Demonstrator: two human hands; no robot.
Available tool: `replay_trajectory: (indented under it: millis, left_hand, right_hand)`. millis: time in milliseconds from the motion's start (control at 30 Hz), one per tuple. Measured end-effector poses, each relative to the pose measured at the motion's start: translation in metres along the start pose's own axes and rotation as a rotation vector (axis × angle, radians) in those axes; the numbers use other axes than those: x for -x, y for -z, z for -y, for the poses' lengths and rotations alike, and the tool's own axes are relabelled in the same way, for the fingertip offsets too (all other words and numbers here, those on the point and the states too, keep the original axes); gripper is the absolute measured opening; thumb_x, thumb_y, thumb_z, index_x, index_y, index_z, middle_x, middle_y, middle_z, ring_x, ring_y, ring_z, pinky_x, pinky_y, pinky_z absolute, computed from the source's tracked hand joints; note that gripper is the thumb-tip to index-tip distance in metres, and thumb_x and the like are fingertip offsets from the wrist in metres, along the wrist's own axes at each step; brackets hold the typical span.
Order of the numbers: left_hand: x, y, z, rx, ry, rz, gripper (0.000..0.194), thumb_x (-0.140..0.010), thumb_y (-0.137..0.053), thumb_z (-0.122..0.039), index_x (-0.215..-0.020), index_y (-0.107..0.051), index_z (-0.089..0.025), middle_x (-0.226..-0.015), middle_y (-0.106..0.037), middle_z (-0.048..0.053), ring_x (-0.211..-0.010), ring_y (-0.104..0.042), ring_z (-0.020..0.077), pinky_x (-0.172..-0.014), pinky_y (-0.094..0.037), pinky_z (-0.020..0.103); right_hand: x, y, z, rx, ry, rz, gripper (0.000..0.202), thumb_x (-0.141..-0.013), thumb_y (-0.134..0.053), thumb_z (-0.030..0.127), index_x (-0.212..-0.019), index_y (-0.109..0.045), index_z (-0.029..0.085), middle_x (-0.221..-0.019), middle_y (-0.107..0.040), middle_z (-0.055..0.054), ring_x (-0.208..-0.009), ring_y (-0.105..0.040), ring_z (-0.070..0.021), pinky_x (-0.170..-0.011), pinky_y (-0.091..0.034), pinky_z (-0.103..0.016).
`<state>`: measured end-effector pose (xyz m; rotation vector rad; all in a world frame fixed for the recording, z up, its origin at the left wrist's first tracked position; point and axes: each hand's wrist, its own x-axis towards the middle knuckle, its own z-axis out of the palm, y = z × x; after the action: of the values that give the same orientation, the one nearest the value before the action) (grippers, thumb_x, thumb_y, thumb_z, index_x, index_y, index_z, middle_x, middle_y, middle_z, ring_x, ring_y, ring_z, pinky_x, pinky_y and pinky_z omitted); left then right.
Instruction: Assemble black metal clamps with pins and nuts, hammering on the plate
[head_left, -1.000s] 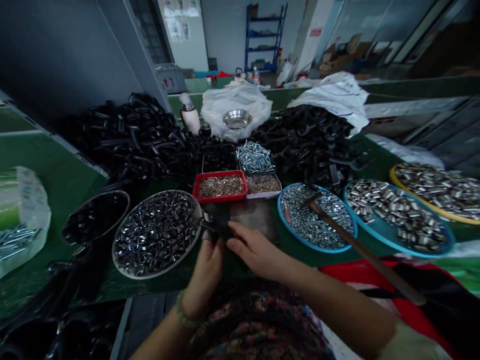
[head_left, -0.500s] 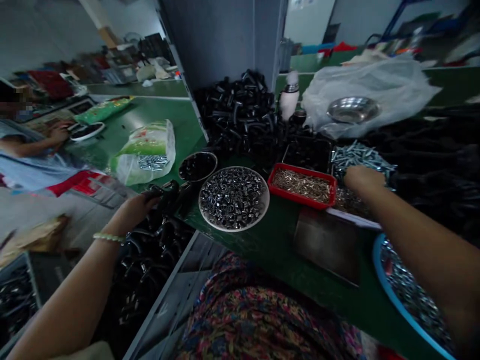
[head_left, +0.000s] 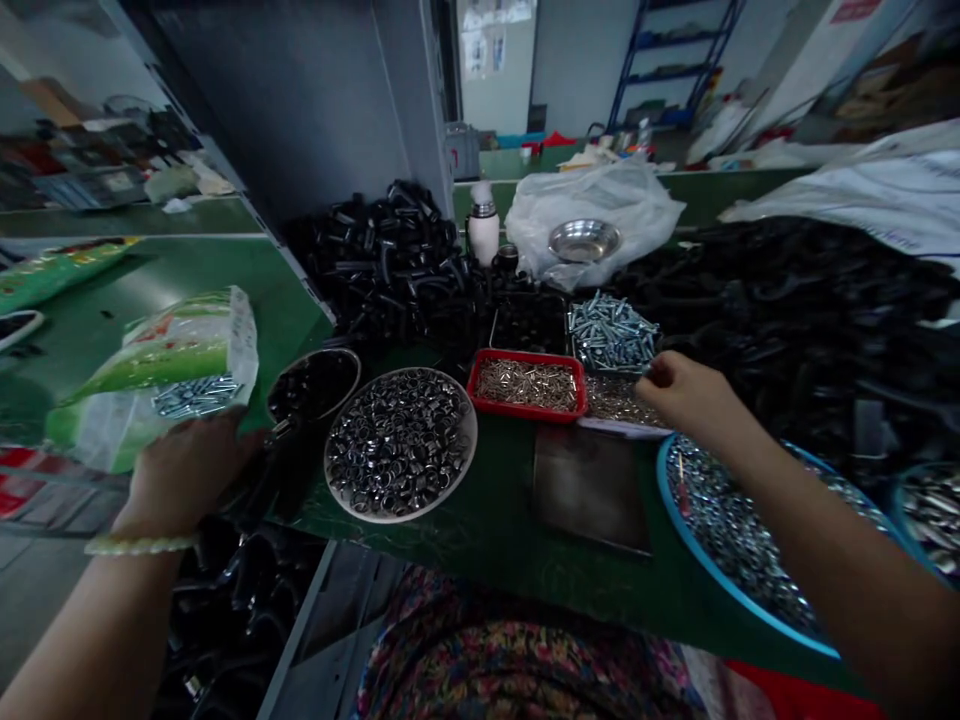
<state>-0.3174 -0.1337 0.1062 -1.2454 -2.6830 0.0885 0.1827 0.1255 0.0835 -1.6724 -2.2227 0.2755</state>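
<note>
My left hand [head_left: 191, 465], with a beaded bracelet at the wrist, is at the left edge of the green table beside black parts [head_left: 281, 465]; its fingers are blurred and partly hidden. My right hand [head_left: 686, 390] is closed in a pinch, and what it holds is too small to name. It hovers just right of the heap of silver screws [head_left: 611, 330] and above the rim of the blue basin [head_left: 667, 480]. A red tray [head_left: 472, 392] of small metal pins and a round white tray [head_left: 469, 455] of metal rings lie between my hands.
A dark flat plate [head_left: 589, 490] lies on the table [head_left: 487, 555]. Behind are a pile of black handles [head_left: 390, 260], a bottle [head_left: 484, 235] and a steel bowl [head_left: 585, 242] on plastic. Black parts [head_left: 825, 310] cover the right. A green-white bag [head_left: 165, 350] lies left.
The view has turned right, and the person at the left is out of it. My right hand has come off the screw heap toward me, fingers pinched.
</note>
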Motion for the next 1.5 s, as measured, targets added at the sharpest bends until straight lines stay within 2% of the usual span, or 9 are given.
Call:
replay_trajectory:
  millis: [167, 300, 500, 800, 933, 1133, 1200, 1400, 1500]
  left_hand:
    - [-0.069, 0.013, -0.175, 0.270, -0.501, -0.024, 0.030, -0.091, -0.045, -0.031, -0.109, -0.065, -0.019, -0.107, -0.069, 0.007, -0.096, -0.064, 0.0203, -0.087, -0.048, 0.029]
    - [-0.120, -0.002, -0.310, 0.380, -0.589, -0.016, 0.029, -0.091, -0.044, -0.023, -0.113, -0.062, -0.016, -0.116, -0.065, 0.010, -0.108, -0.059, 0.0197, -0.095, -0.043, 0.029]
    - [-0.135, -0.019, -0.404, 0.358, -0.685, 0.161, 0.023, -0.083, -0.064, -0.026, -0.102, -0.065, -0.014, -0.105, -0.066, 0.010, -0.101, -0.062, 0.0213, -0.090, -0.048, 0.034]
    - [-0.119, -0.012, -0.402, 0.562, -0.588, 0.196, 0.022, -0.085, -0.057, -0.012, -0.105, -0.063, -0.006, -0.109, -0.064, 0.018, -0.107, -0.059, 0.0255, -0.097, -0.044, 0.044]
    - [-0.065, 0.001, -0.389, 0.787, -0.623, 0.228, 0.032, -0.088, -0.048, -0.012, -0.119, -0.057, -0.011, -0.115, -0.065, 0.013, -0.098, -0.063, 0.0162, -0.091, -0.050, 0.031]
    - [0.077, 0.000, -0.350, 1.845, -0.414, 1.062, 0.027, -0.080, -0.065, -0.025, -0.105, -0.067, -0.015, -0.105, -0.070, 0.008, -0.089, -0.066, 0.0141, -0.085, -0.053, 0.028]
    - [0.105, -0.001, -0.338, 2.040, -0.255, 1.171, 0.026, -0.073, -0.073, -0.025, -0.097, -0.070, -0.016, -0.100, -0.071, 0.005, -0.087, -0.066, 0.0129, -0.086, -0.052, 0.027]
    - [0.137, -0.005, -0.321, 2.080, -0.296, 1.008, 0.043, -0.061, -0.081, -0.014, -0.103, -0.069, -0.020, -0.110, -0.069, 0.003, -0.100, -0.063, 0.0159, -0.097, -0.046, 0.031]
    - [0.147, -0.008, -0.306, 2.073, -0.270, 1.042, 0.031, -0.070, -0.076, -0.021, -0.100, -0.069, -0.019, -0.100, -0.070, 0.003, -0.090, -0.065, 0.0143, -0.086, -0.052, 0.028]
  right_hand:
    - [0.083, -0.003, 0.032, -0.489, 0.089, 0.090, 0.013, -0.078, -0.051, 0.032, -0.082, -0.057, 0.022, -0.063, -0.059, 0.001, -0.058, -0.057, -0.0155, -0.054, -0.043, -0.025]
    - [0.127, -0.023, 0.038, -0.642, 0.005, 0.135, 0.015, -0.082, -0.050, 0.032, -0.085, -0.059, 0.021, -0.072, -0.063, -0.001, -0.064, -0.060, -0.0157, -0.059, -0.047, -0.026]
    - [0.155, -0.043, 0.017, -0.781, -0.168, 0.131, 0.014, -0.084, -0.051, 0.032, -0.087, -0.059, 0.021, -0.070, -0.060, -0.001, -0.065, -0.061, -0.0158, -0.059, -0.048, -0.027]
    - [0.146, -0.043, 0.007, -0.730, -0.026, -0.114, 0.006, -0.082, -0.057, 0.030, -0.083, -0.061, 0.025, -0.078, -0.062, -0.002, -0.069, -0.061, -0.0188, -0.065, -0.050, -0.033]
    - [0.131, -0.038, 0.017, -0.670, 0.042, -0.319, 0.006, -0.083, -0.058, 0.027, -0.088, -0.062, 0.025, -0.078, -0.064, -0.002, -0.071, -0.060, -0.0182, -0.067, -0.049, -0.031]
    - [0.111, -0.044, 0.038, -0.576, 0.204, -0.393, 0.009, -0.086, -0.054, 0.024, -0.090, -0.062, 0.025, -0.082, -0.065, -0.002, -0.074, -0.061, -0.0174, -0.068, -0.050, -0.030]
    - [0.113, -0.050, 0.038, -0.545, 0.235, -0.405, 0.009, -0.086, -0.054, 0.024, -0.089, -0.062, 0.024, -0.082, -0.064, -0.003, -0.075, -0.061, -0.0173, -0.070, -0.051, -0.030]
    - [0.136, -0.055, 0.034, -0.403, 0.335, -0.227, 0.018, -0.083, -0.057, 0.025, -0.099, -0.066, 0.024, -0.088, -0.065, -0.007, -0.080, -0.062, -0.0196, -0.072, -0.052, -0.032]
    - [0.148, -0.054, 0.035, -0.722, 0.229, -0.171, 0.032, -0.082, -0.061, 0.031, -0.114, -0.058, 0.026, -0.095, -0.063, -0.006, -0.082, -0.063, -0.0189, -0.074, -0.053, -0.034]
